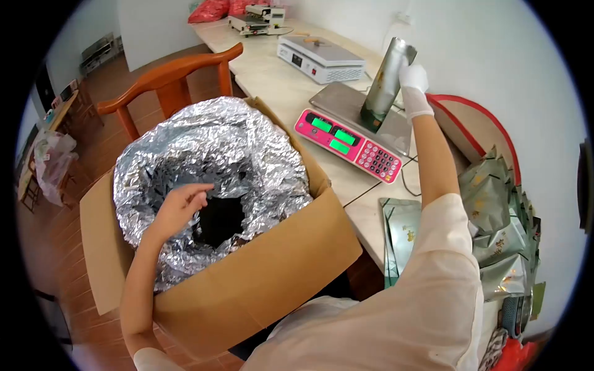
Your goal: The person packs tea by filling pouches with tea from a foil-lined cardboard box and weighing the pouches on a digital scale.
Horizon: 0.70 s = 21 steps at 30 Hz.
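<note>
My right hand (415, 83), in a white glove, grips the upper part of a silver-green foil pouch (385, 86). The pouch stands slightly tilted on the metal plate of a pink digital scale (346, 142) with lit green displays. My bare left hand (182, 209) is over the opening of a crinkled silver foil liner (210, 133) inside a cardboard box (260, 272). Its fingers are drawn together and curled; whatever they may hold is hidden. Dark contents (221, 219) show at the bottom of the liner.
Flat green pouches (402, 232) lie on the table near my right arm. Several filled pouches (498, 229) are stacked at the right. Behind the scale stands a white flat-topped device (320, 59), with another machine (257, 20) farther back. A wooden chair (173, 83) is behind the box.
</note>
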Motion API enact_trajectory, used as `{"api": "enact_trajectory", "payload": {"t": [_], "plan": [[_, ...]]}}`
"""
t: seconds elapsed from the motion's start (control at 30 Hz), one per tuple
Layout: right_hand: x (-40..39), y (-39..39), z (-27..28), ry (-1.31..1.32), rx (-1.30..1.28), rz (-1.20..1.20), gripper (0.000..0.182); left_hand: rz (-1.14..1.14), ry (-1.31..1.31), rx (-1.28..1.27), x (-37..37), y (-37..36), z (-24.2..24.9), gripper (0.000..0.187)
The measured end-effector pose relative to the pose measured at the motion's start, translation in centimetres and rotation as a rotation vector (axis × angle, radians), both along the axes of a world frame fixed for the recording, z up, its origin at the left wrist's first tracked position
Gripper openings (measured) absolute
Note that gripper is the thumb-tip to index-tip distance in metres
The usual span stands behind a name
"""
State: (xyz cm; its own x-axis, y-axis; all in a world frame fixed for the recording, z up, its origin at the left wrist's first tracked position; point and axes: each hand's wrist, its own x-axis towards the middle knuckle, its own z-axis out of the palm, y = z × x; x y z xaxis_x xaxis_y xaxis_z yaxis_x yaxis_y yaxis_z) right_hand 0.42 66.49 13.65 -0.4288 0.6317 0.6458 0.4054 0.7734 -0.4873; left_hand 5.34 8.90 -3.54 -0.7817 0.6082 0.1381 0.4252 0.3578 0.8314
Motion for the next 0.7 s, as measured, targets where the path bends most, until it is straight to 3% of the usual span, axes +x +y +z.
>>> {"api": "enact_trajectory", "payload": {"t": [0.07, 0.13, 0.2, 0.27, 0.3, 0.37, 0.4, 0.43, 0.5, 0.53, 0.6, 0.67, 0.7], "plan": [[-0.6, -0.1, 0.5, -0.158, -0.013, -0.125, 0.057, 0.05, 0.044, 0.004, 1.2, 0.5, 1.3, 0.027], [-0.4, -1.8, 0.7, -0.103, 0.145, -0.031, 0.057, 0.051, 0.086, -0.033, 2.6, 0.9, 2.6, 0.027], [1.6, -6.8, 2.0, 0.041, 0.241, 0.089, 0.051, 0.061, 0.131, -0.068, 3.3, 0.9, 3.2, 0.029], [1.8, -9.6, 2.7, 0.28, 0.587, 0.214, 0.029, 0.062, 0.177, -0.103, 3.2, 1.7, 3.4, 0.031], [2.7, -11.9, 3.6, 0.27, 0.574, 0.22, 0.029, 0.116, 0.201, 0.019, 2.8, 2.2, 3.5, 0.033], [4.6, -17.5, 5.0, 0.606, 0.34, 0.857, 0.033, 0.213, 0.202, 0.272, 2.0, 3.5, 4.4, 0.039], [4.0, -19.7, 4.4, 0.62, 0.336, 0.893, 0.033, 0.256, 0.188, 0.406, 1.5, 4.0, 5.2, 0.043], [2.9, -21.8, 3.7, 0.816, 0.409, 0.772, 0.03, 0.291, 0.202, 0.467, 1.0, 4.0, 6.0, 0.049], [3.8, -25.5, 3.0, 0.722, 0.217, 0.883, 0.03, 0.377, 0.302, 0.57, 0.9, 4.4, 7.7, 0.061], [5.8, -27.0, 2.0, 0.382, -0.013, 1.094, 0.033, 0.399, 0.345, 0.637, 0.6, 4.2, 7.8, 0.065], [4.7, -30.6, -1.4, 0.385, -0.112, 1.291, 0.028, 0.434, 0.415, 0.671, 0.6, 3.6, 7.8, 0.068], [3.9, -34.2, -4.7, 0.318, -0.088, 1.299, 0.027, 0.532, 0.191, 0.627, 1.5, 2.5, 7.7, 0.061], [3.9, -35.4, -5.8, 0.254, -0.221, 1.434, 0.027, 0.559, 0.214, 0.615, 1.4, 1.4, 7.4, 0.061]]}}
